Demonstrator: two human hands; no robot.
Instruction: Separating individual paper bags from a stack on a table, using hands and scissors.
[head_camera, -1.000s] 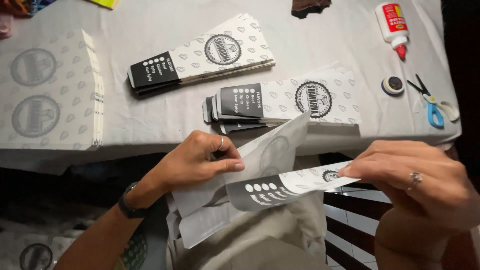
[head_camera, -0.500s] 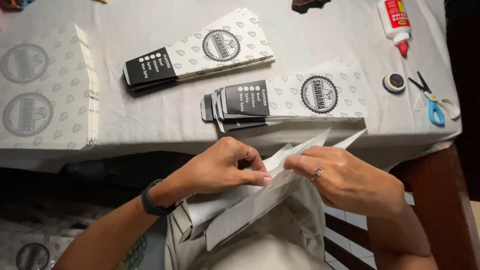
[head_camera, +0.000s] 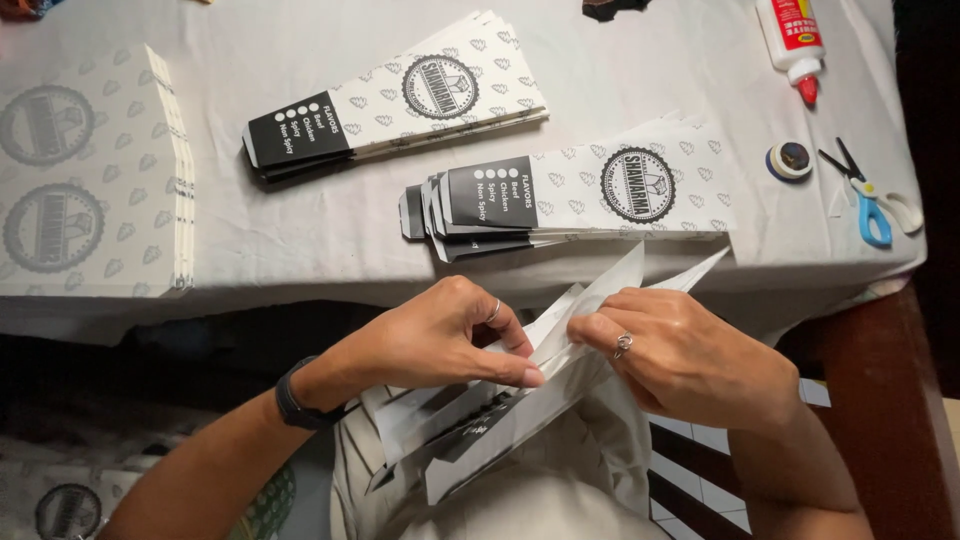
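My left hand (head_camera: 430, 345) and right hand (head_camera: 690, 355) both pinch one long white paper sleeve (head_camera: 560, 375), near edge of the table (head_camera: 620, 55). Two fanned stacks beyond: far stack (head_camera: 400, 100), nearer stack (head_camera: 580, 195), each white with black end panel and round emblem. Flat sheet pile (head_camera: 90, 180) left. Glue bottle (head_camera: 790, 35), blue scissors (head_camera: 870, 195) far right.

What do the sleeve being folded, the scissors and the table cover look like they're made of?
The sleeve in both hands looks like thin matte printed paper: it holds sharp creases. The scissors seem to have dark metal blades and glossy blue and white plastic handles. The table cover looks like soft pale grey cloth, draping over the edge, though it could be vinyl.
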